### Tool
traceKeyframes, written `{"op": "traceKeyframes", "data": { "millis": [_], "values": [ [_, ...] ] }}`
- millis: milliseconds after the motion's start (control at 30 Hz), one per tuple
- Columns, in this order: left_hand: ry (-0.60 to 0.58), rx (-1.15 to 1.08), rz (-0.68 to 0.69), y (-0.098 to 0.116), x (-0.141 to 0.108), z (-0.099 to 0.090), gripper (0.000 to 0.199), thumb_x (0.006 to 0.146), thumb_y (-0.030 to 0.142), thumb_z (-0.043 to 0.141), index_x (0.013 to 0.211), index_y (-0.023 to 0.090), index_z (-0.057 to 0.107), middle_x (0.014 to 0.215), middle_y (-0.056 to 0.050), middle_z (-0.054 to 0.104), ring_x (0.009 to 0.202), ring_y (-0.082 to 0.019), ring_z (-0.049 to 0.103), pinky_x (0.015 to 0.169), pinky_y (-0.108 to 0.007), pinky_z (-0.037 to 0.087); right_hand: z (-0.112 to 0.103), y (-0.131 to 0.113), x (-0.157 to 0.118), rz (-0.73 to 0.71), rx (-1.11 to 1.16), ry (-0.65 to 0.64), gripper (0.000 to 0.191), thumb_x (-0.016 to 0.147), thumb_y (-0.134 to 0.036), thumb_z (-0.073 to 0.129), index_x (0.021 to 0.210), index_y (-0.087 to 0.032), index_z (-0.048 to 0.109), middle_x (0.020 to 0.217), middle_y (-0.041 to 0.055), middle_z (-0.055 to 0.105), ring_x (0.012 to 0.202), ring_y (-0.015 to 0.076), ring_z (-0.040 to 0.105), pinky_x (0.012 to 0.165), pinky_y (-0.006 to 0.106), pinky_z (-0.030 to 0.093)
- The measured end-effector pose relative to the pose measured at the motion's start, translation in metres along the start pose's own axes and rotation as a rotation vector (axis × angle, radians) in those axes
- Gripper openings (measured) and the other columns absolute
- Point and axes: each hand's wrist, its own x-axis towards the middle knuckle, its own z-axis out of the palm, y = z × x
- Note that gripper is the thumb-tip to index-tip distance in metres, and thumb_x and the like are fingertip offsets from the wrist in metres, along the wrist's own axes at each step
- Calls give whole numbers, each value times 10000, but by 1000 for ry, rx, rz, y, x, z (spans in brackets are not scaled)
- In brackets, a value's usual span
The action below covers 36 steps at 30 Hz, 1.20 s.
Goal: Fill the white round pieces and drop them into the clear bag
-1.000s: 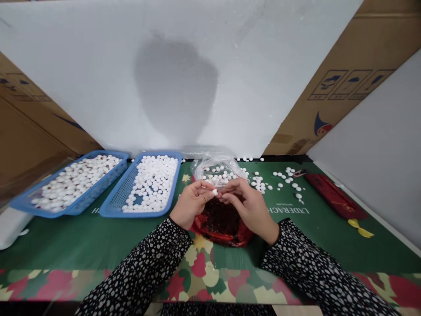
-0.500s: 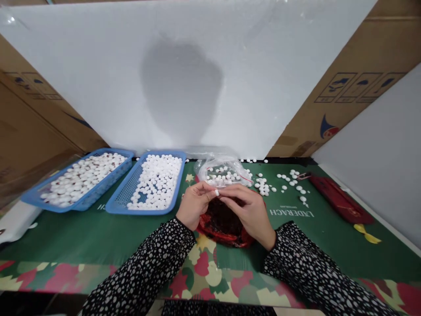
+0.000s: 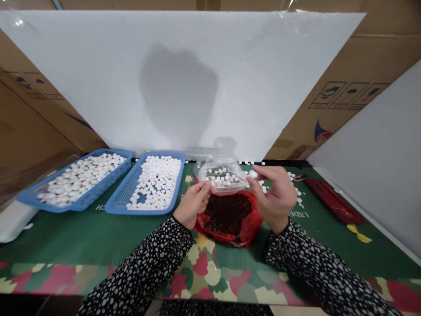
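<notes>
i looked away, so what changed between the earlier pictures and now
The hands have parted: the right hand has moved right, away from the left hand, with a white ball between thumb and finger. The left hand, red bag and both blue baskets stayed about where they were.

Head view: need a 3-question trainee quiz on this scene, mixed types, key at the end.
1. Multiple choice: what does the right hand hold?
A: a yellow ribbon
B: a white ball
C: a dark red pouch

2. True or false: the open red plastic bag lies on the near side of the clear plastic bag.

3. Count: how many blue plastic baskets are there to the left of the left hand?

Key:
1. B, between the fingertips.
2. True.
3. Two.
</notes>
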Motion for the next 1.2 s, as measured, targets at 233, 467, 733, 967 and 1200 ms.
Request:
{"op": "traceKeyframes", "data": {
  "millis": [233,467,733,967,1200],
  "values": [
    [-76,36,-20,-6,-4,2,177,678,48,510,808,166,498,709,37,479,509,-38,407,477,-157,316,24,29,2,-155,-473,-707,131,898,-183,610,998,-204,693,910,65,696,881,262,586,742,364,356],
    [-141,-60,-41,-8,-3,1,286,793,388,658,913,155,543,691,29,488,457,-34,323,357,-131,147,31,27,2,-262,-479,-627,123,945,-198,545,967,-195,666,921,69,693,888,241,568,769,362,331],
    [-87,-1,-95,-5,-2,-1,411,818,572,583,726,179,508,488,107,260,383,-31,113,332,-142,81,27,22,4,-145,-220,-579,112,939,-180,539,942,-169,651,1012,101,682,922,234,609,801,361,459],
    [-56,-86,-36,-4,0,1,211,789,250,609,965,133,610,623,52,399,491,-48,320,408,-138,254,19,0,-28,-198,-12,-1067,318,875,-198,631,1192,-210,617,1239,106,600,1134,268,585,955,430,494],
    [-134,-14,-18,-8,1,-2,371,797,379,657,1060,128,584,637,53,444,438,-27,230,360,-144,132,33,6,-42,-179,12,-1040,231,868,-87,577,1076,-167,638,1125,98,625,1044,230,619,917,387,523]
  ]
}}
